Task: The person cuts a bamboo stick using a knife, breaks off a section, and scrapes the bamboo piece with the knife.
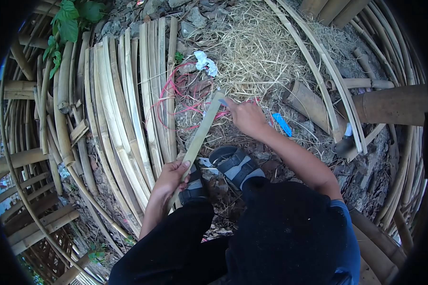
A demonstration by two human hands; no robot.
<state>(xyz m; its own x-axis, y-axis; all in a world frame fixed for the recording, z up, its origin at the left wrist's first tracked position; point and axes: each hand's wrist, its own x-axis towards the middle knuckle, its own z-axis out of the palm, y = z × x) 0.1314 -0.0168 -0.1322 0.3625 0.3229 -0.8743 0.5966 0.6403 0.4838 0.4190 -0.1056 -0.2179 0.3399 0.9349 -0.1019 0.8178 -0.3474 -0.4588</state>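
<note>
My left hand (172,177) is closed around the lower part of a flat, pale green bamboo strip (200,132), which slants up and to the right. At the strip's upper end, my right hand (248,118) is closed on a knife (223,102). Only its short grey blade shows, lying against the strip's right edge; my fingers hide the handle. Pink string (168,90) lies tangled on the ground beyond the strip. Just right of my right hand is a bright blue, narrow object (282,124) with pale marks, on the ground.
Split bamboo slats (110,95) lie side by side at the left. Pale shavings (257,52) pile up ahead, near crumpled white paper (206,63). Thick bamboo poles (390,105) and two long strips (318,57) are at the right. My sandalled feet (235,166) are below the strip.
</note>
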